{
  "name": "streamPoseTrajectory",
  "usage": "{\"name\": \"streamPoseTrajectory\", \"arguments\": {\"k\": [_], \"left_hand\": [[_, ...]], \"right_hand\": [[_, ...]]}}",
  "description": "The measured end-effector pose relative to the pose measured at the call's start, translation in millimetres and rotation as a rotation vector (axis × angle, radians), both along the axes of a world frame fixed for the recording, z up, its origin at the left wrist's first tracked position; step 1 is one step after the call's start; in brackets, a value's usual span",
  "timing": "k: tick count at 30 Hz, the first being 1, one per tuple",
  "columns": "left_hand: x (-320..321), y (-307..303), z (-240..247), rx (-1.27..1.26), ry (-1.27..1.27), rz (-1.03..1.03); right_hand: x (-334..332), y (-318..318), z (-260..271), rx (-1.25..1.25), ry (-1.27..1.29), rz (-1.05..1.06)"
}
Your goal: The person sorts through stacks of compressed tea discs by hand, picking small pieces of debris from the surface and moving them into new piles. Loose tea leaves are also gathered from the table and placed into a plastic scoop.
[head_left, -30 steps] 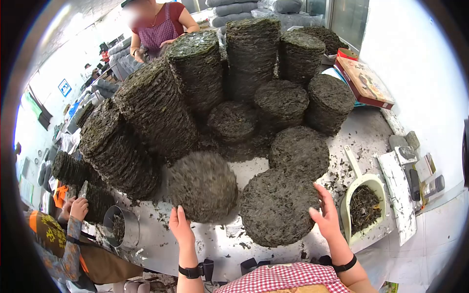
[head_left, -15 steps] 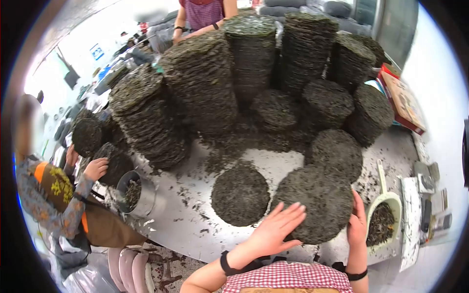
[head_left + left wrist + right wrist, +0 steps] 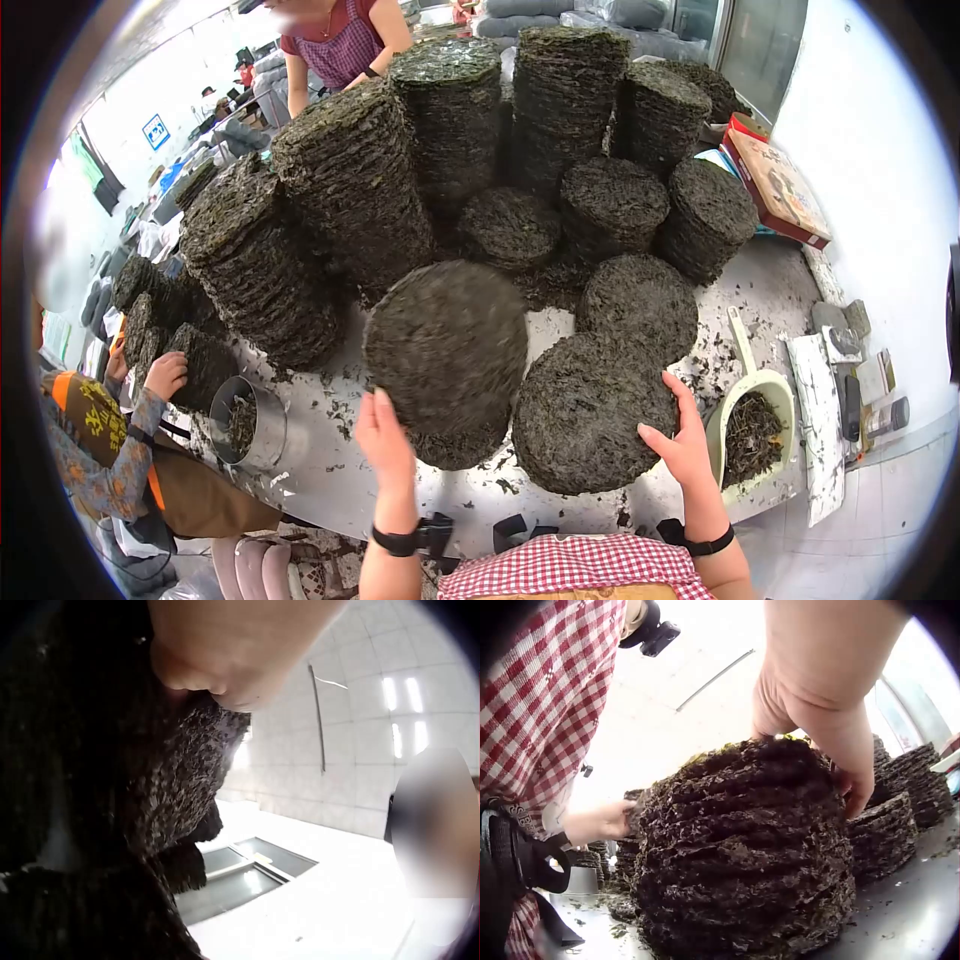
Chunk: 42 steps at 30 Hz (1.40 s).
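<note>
A round dried seaweed cake (image 3: 446,345), blurred by motion, is pinched at its lower left edge by my left hand (image 3: 386,440). It is tilted over another round pile of seaweed (image 3: 462,450), most of which it hides. In the left wrist view, the fingers (image 3: 225,682) meet the dark seaweed. My right hand (image 3: 685,440) rests against the right side of a round seaweed stack (image 3: 595,415), thumb over the top edge. Seen from the right wrist, that stack (image 3: 742,847) has many layers, and the fingers (image 3: 855,791) lie along its side.
Tall seaweed stacks (image 3: 355,190) ring the back and left. A shorter stack (image 3: 640,305) adjoins the right one. At right lie a dustpan of scraps (image 3: 785,440) and a flat box (image 3: 775,180). A metal tin (image 3: 265,425) stands left, near another person's hand (image 3: 165,375).
My left hand was on the right stack's top half a second ago; now it holds a seaweed cake up at the left, over the pile. My right hand stays by its stack.
</note>
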<state>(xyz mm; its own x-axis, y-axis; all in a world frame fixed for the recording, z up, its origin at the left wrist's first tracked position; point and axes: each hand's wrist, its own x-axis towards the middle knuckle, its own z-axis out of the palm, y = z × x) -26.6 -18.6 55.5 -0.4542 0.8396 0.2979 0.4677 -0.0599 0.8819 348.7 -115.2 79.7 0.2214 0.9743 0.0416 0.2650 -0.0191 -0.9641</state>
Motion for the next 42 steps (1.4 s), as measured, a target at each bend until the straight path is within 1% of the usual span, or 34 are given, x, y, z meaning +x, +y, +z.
{"name": "streamPoseTrajectory", "arguments": {"k": [2, 3, 4, 5, 6, 7, 9, 11, 13, 14, 15, 16, 17, 19, 20, 21, 22, 24, 25, 26, 27, 28, 29, 30, 31, 33, 34, 36, 37, 38, 39, 41, 42], "left_hand": [[-35.6, -3.2, -23.3, -0.107, -0.622, -0.186], [-39.7, -12.4, -26.0, -0.109, -0.619, -0.183], [-40.9, -20.8, -27.0, -0.039, -0.011, -0.102], [-32.2, -25.3, -17.3, 0.035, 0.588, -0.025], [-22.3, -35.0, -3.2, -0.125, 0.505, -0.088], [-5.9, -40.1, 11.4, -0.126, 0.489, -0.111], [29.9, -49.9, 32.9, -0.108, 0.308, -0.644], [71.1, -51.3, 50.3, 0.067, 0.561, -1.039], [110.5, -54.5, 57.2, 0.049, 0.589, -1.185], [117.8, -53.4, 47.0, 0.070, 0.642, -1.225], [120.9, -50.4, 34.0, 0.085, 0.700, -1.255], [120.4, -51.4, 31.7, 0.084, 0.618, -1.264], [118.8, -49.7, 29.1, 0.064, 0.638, -1.233], [116.0, -51.2, 23.7, 0.142, 0.682, -1.302], [116.3, -55.2, 23.2, 0.198, 0.630, -1.281], [119.8, -58.7, 20.3, 0.222, 0.679, -1.251], [121.8, -60.1, 19.3, 0.232, 0.639, -1.231], [119.5, -57.7, 22.7, 0.241, 0.602, -1.211], [118.3, -54.2, 26.3, 0.152, 0.406, -1.170], [119.7, -50.2, 31.2, 0.067, 0.207, -1.126], [112.0, -51.2, 53.5, -0.023, 0.016, -0.899], [98.9, -43.9, 46.4, 0.272, -0.131, -0.690], [82.7, -43.1, 43.5, 0.011, 0.132, -0.284], [63.8, -30.8, 41.9, -0.037, 0.203, -0.074], [40.5, -12.8, 9.3, 0.077, -0.047, 0.093], [-6.3, -5.5, 7.2, -0.089, -0.686, -0.102], [-9.2, -9.9, 5.0, -0.095, -0.687, -0.111], [-13.3, -23.0, 5.0, -0.080, 0.036, -0.095], [-8.9, -29.3, 11.5, -0.084, 0.035, -0.099], [1.3, -37.1, 21.6, -0.084, 0.171, -0.208], [13.0, -43.9, 29.0, -0.085, 0.305, -0.317], [43.1, -47.6, 36.6, -0.037, 0.519, -0.868], [65.4, -52.7, 45.8, -0.054, 0.551, -1.010]], "right_hand": [[-0.7, 0.9, 0.8, 0.046, 0.035, 0.012], [-3.1, 2.3, -1.9, 0.043, 0.039, 0.014], [-4.7, 3.7, -4.7, 0.078, 0.110, -0.001], [-3.7, 1.1, -4.7, 0.110, 0.174, -0.026], [-2.3, -0.5, -0.8, 0.093, 0.155, -0.025], [4.5, -0.5, -9.9, 0.099, 0.231, 0.007], [6.8, -2.1, -10.3, 0.114, 0.250, 0.024], [6.5, -3.3, -5.8, 0.099, 0.232, 0.030], [10.7, -7.3, -0.9, 0.005, 0.160, 0.047], [10.6, -10.4, 4.8, 0.001, 0.190, 0.039], [12.7, -12.6, 6.8, -0.003, 0.224, 0.042], [16.9, -12.6, -3.7, 0.060, 0.347, 0.042], [22.4, -11.8, -8.9, 0.110, 0.526, 0.082], [21.5, -14.0, -8.7, 0.039, 0.491, 0.050], [19.6, -12.9, -12.9, 0.029, 0.506, 0.075], [17.8, -11.9, -16.7, 0.020, 0.458, 0.044], [17.8, -10.7, -20.0, 0.014, 0.407, 0.008], [21.6, -6.5, -24.4, -0.009, 0.451, -0.007], [20.1, -4.1, -22.9, -0.028, 0.488, -0.035], [19.1, -5.7, -17.8, -0.016, 0.443, -0.023], [12.1, -2.8, -13.5, -0.014, 0.441, -0.036], [8.4, -3.4, -8.8, -0.036, 0.392, -0.048], [7.4, -6.3, -4.1, -0.059, 0.340, -0.064], [8.0, -6.6, -7.7, -0.029, 0.350, -0.060], [11.5, -6.9, -19.0, 0.002, 0.317, -0.077], [13.3, -6.6, -23.1, -0.005, 0.347, -0.094], [11.2, -7.0, -15.6, -0.049, 0.367, -0.078], [14.9, -7.0, -17.7, -0.052, 0.390, -0.087], [16.1, -6.0, -18.7, -0.052, 0.411, -0.086], [14.8, -3.2, -18.7, -0.061, 0.483, -0.110], [15.7, -3.3, -19.0, -0.063, 0.478, -0.115], [20.7, -3.9, -17.6, -0.086, 0.571, -0.091], [23.5, -4.3, -18.0, -0.095, 0.636, -0.101]]}}
